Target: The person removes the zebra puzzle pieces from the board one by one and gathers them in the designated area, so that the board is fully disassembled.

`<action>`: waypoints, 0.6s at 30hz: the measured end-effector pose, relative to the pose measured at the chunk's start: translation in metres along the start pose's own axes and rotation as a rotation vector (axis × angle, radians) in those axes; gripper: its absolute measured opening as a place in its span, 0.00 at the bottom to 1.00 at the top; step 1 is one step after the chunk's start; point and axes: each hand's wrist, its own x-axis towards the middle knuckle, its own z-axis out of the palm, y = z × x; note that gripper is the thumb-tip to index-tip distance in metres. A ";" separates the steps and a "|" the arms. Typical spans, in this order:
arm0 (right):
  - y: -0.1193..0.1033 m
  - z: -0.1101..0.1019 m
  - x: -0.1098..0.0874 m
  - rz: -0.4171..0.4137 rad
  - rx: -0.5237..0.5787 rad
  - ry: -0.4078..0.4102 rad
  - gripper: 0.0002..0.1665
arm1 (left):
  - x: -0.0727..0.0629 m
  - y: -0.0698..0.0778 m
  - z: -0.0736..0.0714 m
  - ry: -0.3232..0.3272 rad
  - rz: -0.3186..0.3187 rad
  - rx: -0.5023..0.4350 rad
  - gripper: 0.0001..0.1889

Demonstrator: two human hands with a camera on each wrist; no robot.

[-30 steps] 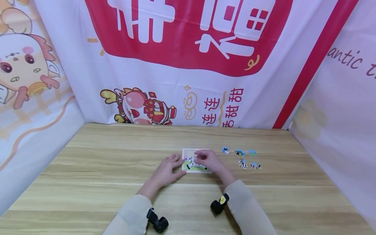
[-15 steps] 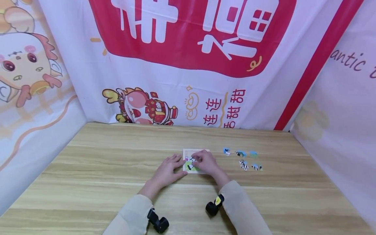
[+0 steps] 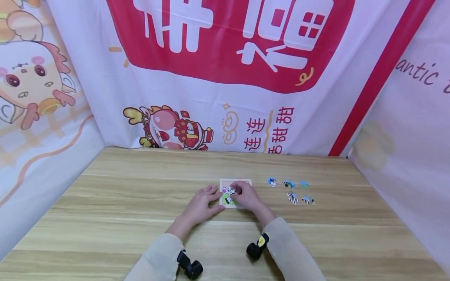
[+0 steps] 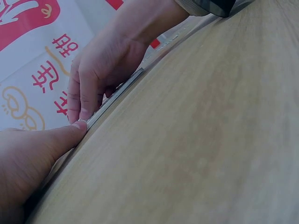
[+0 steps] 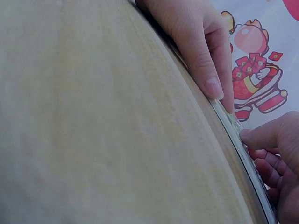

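Observation:
A small jigsaw puzzle in a pale wooden frame [image 3: 237,180] lies on the table, with part of a zebra picture [image 3: 229,191] on green showing at its left. My left hand [image 3: 201,203] rests at the frame's left edge, its fingers fairly straight; the thumb touches near the lower left corner. My right hand [image 3: 247,196] is over the puzzle, thumb and fingers curled together at a puzzle piece by the zebra; they hide most of it. In the right wrist view the right thumb [image 5: 261,134] touches the puzzle's surface.
Several loose puzzle pieces [image 3: 292,198] with zebra stripes, blue and green lie to the right of the frame in two rows. The wooden table [image 3: 140,171] meets a printed cloth backdrop [image 3: 197,93] behind, with cloth walls at both sides.
My right hand has shifted slightly left and lower over the puzzle, covering more of the zebra. The left hand stays at the frame's edge, and the loose pieces lie as before.

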 end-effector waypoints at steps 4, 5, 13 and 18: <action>0.001 -0.001 0.002 0.009 -0.015 -0.026 0.16 | 0.000 0.000 0.000 -0.003 -0.002 -0.003 0.27; 0.001 -0.001 0.002 0.011 -0.017 -0.032 0.16 | 0.000 -0.001 0.000 -0.003 -0.002 -0.003 0.27; 0.002 -0.001 0.002 0.021 -0.020 -0.003 0.15 | 0.000 -0.001 0.001 -0.003 0.005 -0.010 0.27; -0.003 -0.009 -0.003 0.048 0.026 0.028 0.17 | 0.000 -0.001 0.000 -0.013 -0.002 -0.011 0.27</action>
